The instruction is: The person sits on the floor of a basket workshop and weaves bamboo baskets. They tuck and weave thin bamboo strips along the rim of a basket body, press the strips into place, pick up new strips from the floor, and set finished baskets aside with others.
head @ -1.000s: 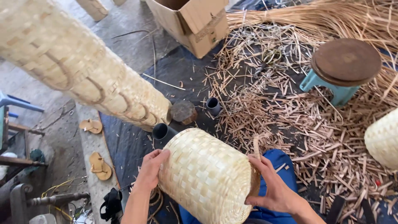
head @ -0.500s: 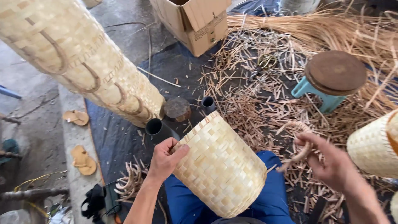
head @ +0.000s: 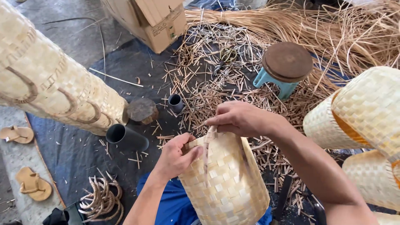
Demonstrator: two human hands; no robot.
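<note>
I see a pale woven basket (head: 227, 183) low in the middle of my view, resting against my lap over blue trousers (head: 168, 206). It is a cylinder plaited from flat, cream-coloured strips in a checker pattern, with one darker strip running down its side. Its long axis runs from its rim, near the centre of the view, down and to the right toward the bottom edge; the rim end points up and away from me, slightly left.

My left hand (head: 177, 156) grips the rim, fingers curled over the edge and closed on the weave. My right hand (head: 239, 118) sits just above the rim, its fingers pinched narrow on a loose strip end (head: 211, 132) that stands up from the rim.

I cannot see into the basket. A cardboard box (head: 152, 21) stands open at the top of the view; its contents are hidden. Two short dark tubes lie on the dark floor sheet (head: 79, 154), a larger tube (head: 125, 138) near my left hand and a smaller tube (head: 176, 103) further off; both look hollow and bare inside.

A tall stack of woven baskets (head: 50, 79) leans in at the left, and more baskets (head: 366, 121) crowd the right edge. Cut strip scraps (head: 208, 79) litter the floor around a small blue stool (head: 285, 68). Sandals (head: 25, 183) lie at the far left.
</note>
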